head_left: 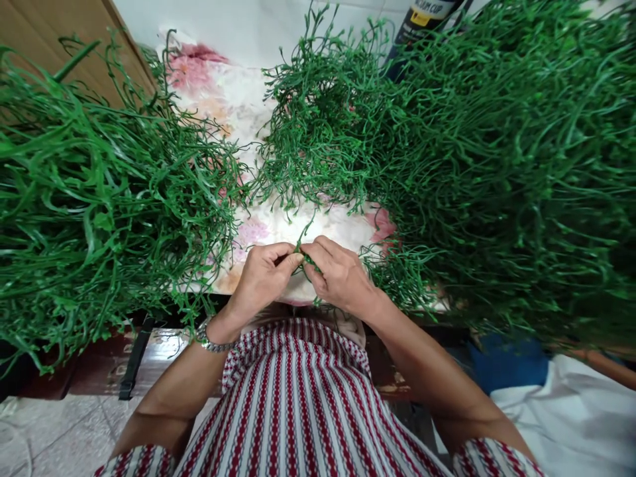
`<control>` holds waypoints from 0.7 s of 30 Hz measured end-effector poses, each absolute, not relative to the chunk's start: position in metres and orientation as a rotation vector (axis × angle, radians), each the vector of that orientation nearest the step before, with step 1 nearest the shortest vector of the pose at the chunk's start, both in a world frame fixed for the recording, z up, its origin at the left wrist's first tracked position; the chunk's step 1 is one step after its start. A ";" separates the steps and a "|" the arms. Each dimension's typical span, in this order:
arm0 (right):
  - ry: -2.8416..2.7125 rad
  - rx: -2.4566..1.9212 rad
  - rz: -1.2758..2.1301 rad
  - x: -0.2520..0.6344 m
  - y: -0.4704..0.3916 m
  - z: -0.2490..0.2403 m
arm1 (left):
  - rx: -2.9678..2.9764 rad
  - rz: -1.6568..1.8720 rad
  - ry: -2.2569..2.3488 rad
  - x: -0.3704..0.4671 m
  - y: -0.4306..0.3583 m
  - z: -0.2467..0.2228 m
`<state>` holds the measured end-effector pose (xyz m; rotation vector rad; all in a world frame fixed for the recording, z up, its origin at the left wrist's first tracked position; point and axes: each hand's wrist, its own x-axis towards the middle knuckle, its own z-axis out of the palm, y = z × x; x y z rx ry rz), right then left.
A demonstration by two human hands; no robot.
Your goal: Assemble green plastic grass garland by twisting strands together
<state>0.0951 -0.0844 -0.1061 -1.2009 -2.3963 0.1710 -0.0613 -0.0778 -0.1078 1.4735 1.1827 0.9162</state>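
Both hands meet: left hand (263, 275) and right hand (338, 275) fingers pinch one green strand (304, 255) between them, over the floral cloth (278, 228). Green heaps (99, 199) flank the fingers; a dark labelled container (417, 26) stands beyond, contents hidden.

Green stems (497, 172) are heaped on a white cloth (278, 228) printed with pink flowers; a red-and-white striped garment (298, 404) is worn.

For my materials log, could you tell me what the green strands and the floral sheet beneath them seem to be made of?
Green strands: probably plastic; uniform colour, slight gloss, identical thin branching tips. Floral sheet: likely a smooth printed cloth or vinyl, faintly shiny; I cannot tell which.
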 end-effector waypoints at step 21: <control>-2.595 -0.952 0.325 0.112 -0.077 -0.094 | 1.372 0.790 0.952 -0.064 -0.079 -0.106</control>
